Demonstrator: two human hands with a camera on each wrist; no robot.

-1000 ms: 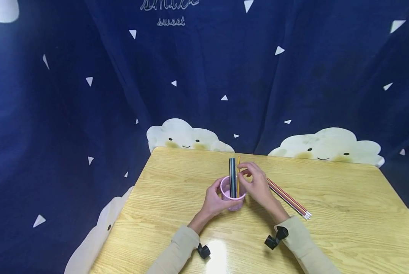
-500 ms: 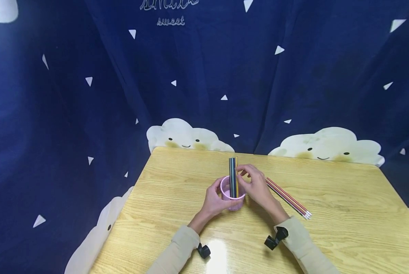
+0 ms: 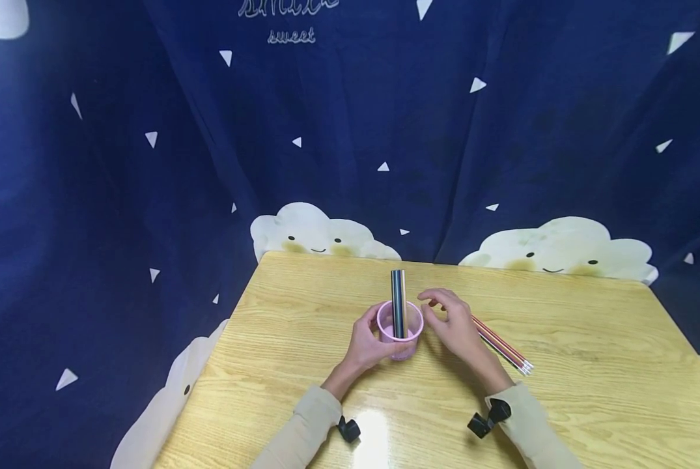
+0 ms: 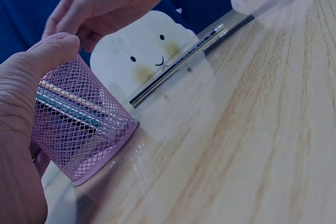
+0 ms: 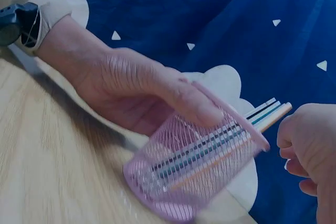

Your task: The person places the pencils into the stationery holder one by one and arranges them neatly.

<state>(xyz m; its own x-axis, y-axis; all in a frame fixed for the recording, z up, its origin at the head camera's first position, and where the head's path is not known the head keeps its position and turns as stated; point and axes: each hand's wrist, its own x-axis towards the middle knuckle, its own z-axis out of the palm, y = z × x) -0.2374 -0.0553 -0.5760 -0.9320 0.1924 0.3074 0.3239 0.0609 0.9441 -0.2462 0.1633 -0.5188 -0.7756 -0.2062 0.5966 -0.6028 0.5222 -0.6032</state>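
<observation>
My left hand [image 3: 366, 342] grips a pink mesh pen cup [image 3: 405, 355] from its left side, thumb across the front near the rim. The cup's base is at the tabletop in the left wrist view. Inside it a small bundle of pencils [image 3: 398, 299] stands, dark, teal and orange-yellow, their upper ends above the rim. My right hand [image 3: 452, 326] is just right of the cup, fingers loosely bent, with nothing between them. Beyond my right forearm lies a row of loose pencils [image 3: 506, 348], red, yellow and dark, partly hidden by that hand.
The wooden table [image 3: 590, 365] has its far edge close behind the cup. Past it hangs a dark blue curtain [image 3: 338, 130] with white triangles and smiling clouds. Black wrist cameras are strapped at both sleeves.
My right hand has let go of the orange-yellow pencil, which now stands against the others in the cup, and has drawn away to the right. The left hand holds still.
</observation>
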